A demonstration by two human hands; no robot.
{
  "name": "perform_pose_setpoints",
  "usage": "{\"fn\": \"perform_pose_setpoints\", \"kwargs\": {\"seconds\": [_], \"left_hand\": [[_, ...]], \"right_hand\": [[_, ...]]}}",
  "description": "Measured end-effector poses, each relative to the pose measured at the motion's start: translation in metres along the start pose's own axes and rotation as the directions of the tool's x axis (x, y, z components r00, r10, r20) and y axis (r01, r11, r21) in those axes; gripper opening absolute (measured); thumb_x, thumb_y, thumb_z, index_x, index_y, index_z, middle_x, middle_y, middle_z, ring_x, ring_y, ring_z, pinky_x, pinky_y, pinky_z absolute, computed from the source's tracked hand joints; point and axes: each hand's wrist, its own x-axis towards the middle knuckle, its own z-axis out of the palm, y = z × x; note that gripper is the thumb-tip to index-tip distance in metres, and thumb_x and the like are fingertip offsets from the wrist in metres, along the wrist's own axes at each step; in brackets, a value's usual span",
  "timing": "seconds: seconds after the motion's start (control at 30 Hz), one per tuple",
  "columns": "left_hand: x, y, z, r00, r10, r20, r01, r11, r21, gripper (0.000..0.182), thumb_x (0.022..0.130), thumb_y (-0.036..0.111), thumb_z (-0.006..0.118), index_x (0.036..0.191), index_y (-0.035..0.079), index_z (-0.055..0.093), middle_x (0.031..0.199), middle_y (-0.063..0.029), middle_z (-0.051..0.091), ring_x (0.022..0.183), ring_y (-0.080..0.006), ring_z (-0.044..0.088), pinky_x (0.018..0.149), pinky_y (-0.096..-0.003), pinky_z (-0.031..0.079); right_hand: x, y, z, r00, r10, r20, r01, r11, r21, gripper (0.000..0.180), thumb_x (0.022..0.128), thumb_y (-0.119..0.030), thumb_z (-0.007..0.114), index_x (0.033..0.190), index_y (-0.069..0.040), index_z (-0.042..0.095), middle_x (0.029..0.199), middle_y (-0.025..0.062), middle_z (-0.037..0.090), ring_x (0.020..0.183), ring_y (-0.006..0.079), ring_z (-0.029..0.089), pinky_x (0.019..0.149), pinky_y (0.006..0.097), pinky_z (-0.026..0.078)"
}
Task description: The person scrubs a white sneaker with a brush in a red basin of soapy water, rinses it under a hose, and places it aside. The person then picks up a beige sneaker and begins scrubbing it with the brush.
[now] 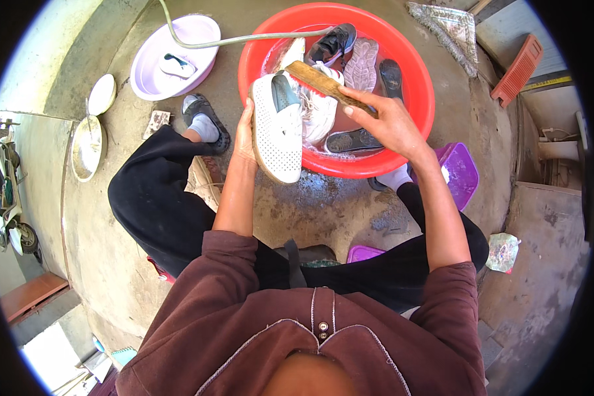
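Observation:
My left hand point(246, 133) grips a white perforated slip-on shoe point(278, 133) by its side, at the left rim of a red plastic basin point(420, 114). My right hand point(388, 121) is closed around the handle of a wooden scrubbing brush point(321, 85), whose red bristles are at the shoe's opening. In the basin's soapy water lie a dark sneaker point(334, 44), white laced shoes point(318, 116), a sole turned upward point(361, 64) and black insoles point(354, 142). A hose point(252, 37) runs over the basin's rim.
A pale lilac basin point(143, 64) holding a white shoe point(177, 66) stands at the upper left. Metal bowls point(88, 148) lie further left. A purple container point(460, 173) stands right of the red basin. My feet flank the basin, and a plastic packet point(503, 252) lies at the right.

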Motion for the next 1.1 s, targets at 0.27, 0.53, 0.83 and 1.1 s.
{"fn": "perform_pose_setpoints", "kwargs": {"seconds": [0.27,0.53,0.83,1.1], "left_hand": [[0.004,0.0,-0.003,0.999,-0.004,-0.037,0.014,0.961,0.277,0.063,0.096,0.056,0.051,0.136,0.007,0.053,0.125,-0.0122,0.063,0.106,-0.0252,0.066,0.09,-0.0408,0.056],[0.0,-0.003,0.0,0.992,-0.115,0.057,0.102,0.977,0.188,0.073,0.094,0.062,0.049,0.139,0.004,0.048,0.125,-0.0182,0.062,0.103,-0.0277,0.068,0.088,-0.0458,0.058],[-0.009,-0.013,0.021,0.958,-0.157,0.242,0.124,0.981,0.146,0.076,0.097,0.061,0.041,0.142,0.0,0.043,0.124,-0.0221,0.063,0.102,-0.0333,0.068,0.087,-0.0458,0.058],[0.0,-0.008,0.01,0.99,-0.142,0.016,0.13,0.941,0.313,0.07,0.096,0.059,0.05,0.135,0.001,0.051,0.116,-0.0173,0.066,0.096,-0.0255,0.069,0.083,-0.0396,0.058]], "right_hand": [[0.015,-0.008,0.011,0.962,-0.25,0.114,0.267,0.749,-0.606,0.035,0.086,-0.03,0.067,0.12,-0.023,0.068,0.078,0.0118,0.067,0.075,0.0324,0.067,0.065,0.0454,0.053],[0.021,0.008,-0.014,0.872,-0.095,0.48,-0.101,0.925,0.366,0.04,0.093,-0.022,0.065,0.131,-0.012,0.064,0.065,0.0018,0.057,0.052,0.0077,0.051,0.044,0.0269,0.039],[0.005,-0.018,-0.041,0.946,-0.234,0.223,0.221,0.972,0.082,0.038,0.09,-0.022,0.066,0.127,-0.013,0.066,0.07,0.0067,0.064,0.064,0.0179,0.063,0.058,0.0317,0.049],[0.009,-0.023,-0.01,0.92,-0.355,0.165,0.365,0.626,-0.689,0.03,0.083,-0.02,0.065,0.113,-0.02,0.07,0.072,0.011,0.068,0.067,0.0307,0.069,0.059,0.0451,0.054]]}}
